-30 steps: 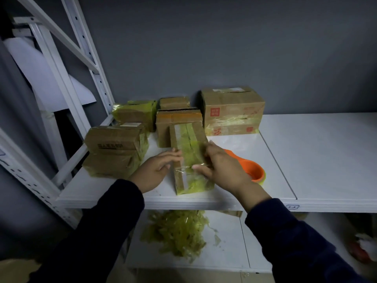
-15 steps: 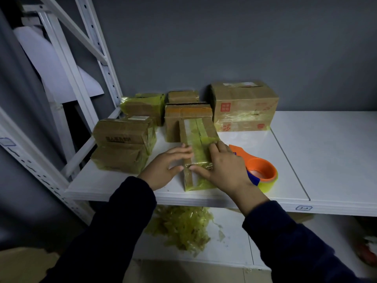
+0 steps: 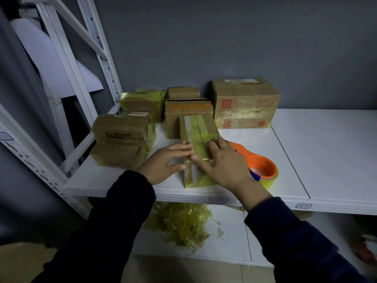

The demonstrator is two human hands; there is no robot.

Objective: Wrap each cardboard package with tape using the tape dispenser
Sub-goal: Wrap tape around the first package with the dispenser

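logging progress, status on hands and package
Both open: left hand, right hand pressing the package. Unheld tape dispenser beside right hand. Nothing blocking.

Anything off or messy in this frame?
Yes: a heap of crumpled yellowish tape scraps litters the white lower shelf. It looks like discarded waste. The large cardboard box at the back carries wrinkled, uneven tape. Nothing looks toppled.
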